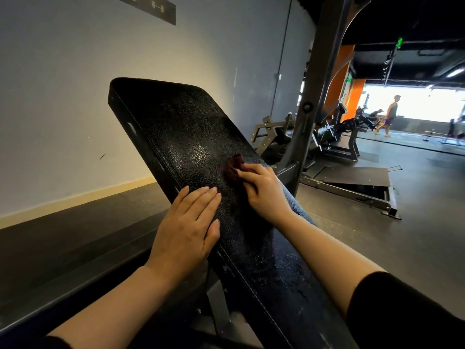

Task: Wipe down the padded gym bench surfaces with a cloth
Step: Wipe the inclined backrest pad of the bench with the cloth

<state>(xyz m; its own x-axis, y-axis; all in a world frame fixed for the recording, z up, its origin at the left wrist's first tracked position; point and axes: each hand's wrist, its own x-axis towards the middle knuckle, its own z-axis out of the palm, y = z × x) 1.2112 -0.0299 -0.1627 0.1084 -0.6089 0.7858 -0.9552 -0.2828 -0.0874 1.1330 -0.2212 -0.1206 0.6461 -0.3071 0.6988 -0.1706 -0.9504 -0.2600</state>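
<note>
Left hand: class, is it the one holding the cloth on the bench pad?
No, the left hand lies flat and empty on the bench pad, while the right hand grips the dark cloth.

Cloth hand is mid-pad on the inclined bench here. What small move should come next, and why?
Probably slide the right hand with the cloth up toward the pad's top end. The cloth sits mid-pad, the area above lies beyond it, and the left hand rests flat, bracing the pad.
</note>
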